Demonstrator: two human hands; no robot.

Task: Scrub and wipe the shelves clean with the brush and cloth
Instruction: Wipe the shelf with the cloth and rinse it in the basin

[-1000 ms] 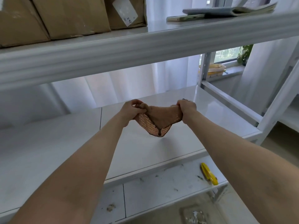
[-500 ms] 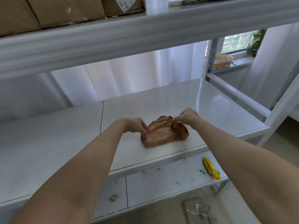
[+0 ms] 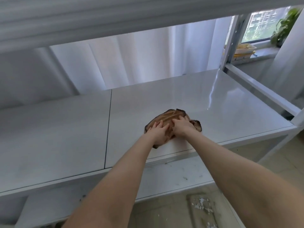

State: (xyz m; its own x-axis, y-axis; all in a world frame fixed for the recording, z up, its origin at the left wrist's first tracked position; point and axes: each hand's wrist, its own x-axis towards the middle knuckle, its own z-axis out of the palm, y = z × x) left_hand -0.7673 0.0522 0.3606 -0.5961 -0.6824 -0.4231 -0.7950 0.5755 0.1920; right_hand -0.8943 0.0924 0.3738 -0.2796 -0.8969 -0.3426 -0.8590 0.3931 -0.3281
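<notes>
Two-hand check: found left hand (image 3: 158, 132) and right hand (image 3: 182, 127) side by side, fingers near straight, pressed flat on the cloth (image 3: 166, 116), pinching nothing. Found cloth bunched under both palms on the middle shelf (image 3: 213, 104), near its front edge. Judged cloth soft, light, limp, prone to ruck; best pressed mid-fold or pinched at the free hem beyond the fingertips. Saw panel seam (image 3: 109, 120) left of left hand, upper shelf beam (image 3: 115, 22) overhead, grit on lower shelf (image 3: 181, 176) below the wrists. Spotted no brush.
</notes>
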